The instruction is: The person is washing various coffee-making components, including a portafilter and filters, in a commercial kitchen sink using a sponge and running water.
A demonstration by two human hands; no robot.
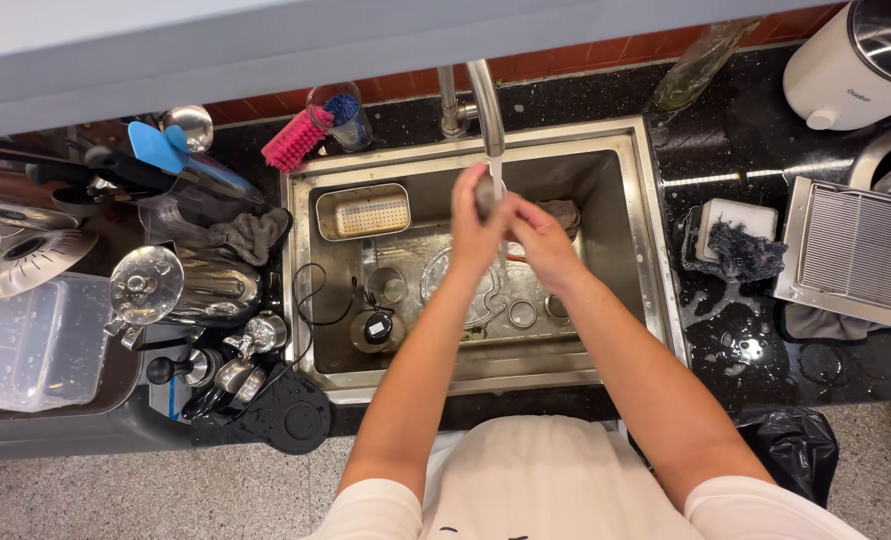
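Observation:
Both my hands meet over the steel sink [638, 215], right under the curved tap [485, 100], which runs a thin stream of water. My left hand [474, 228] is closed around a small round grey object [486, 193] held up into the stream. My right hand [538, 238] touches the left one from the right, fingers curled against it; whether it also grips the object is hidden. Below them in the basin lie a clear glass lid [446, 280], metal rings [522, 314] and a small black-topped metal part [375, 328].
A perforated metal tray [364, 212] sits at the basin's back left. Left of the sink stand steel jugs [211, 285], utensils, a clear plastic tub [36, 340] and a pink brush [291, 140]. On the wet black counter to the right lie a dark scouring pad [741, 250], a metal grille [856, 255] and a white appliance [851, 65].

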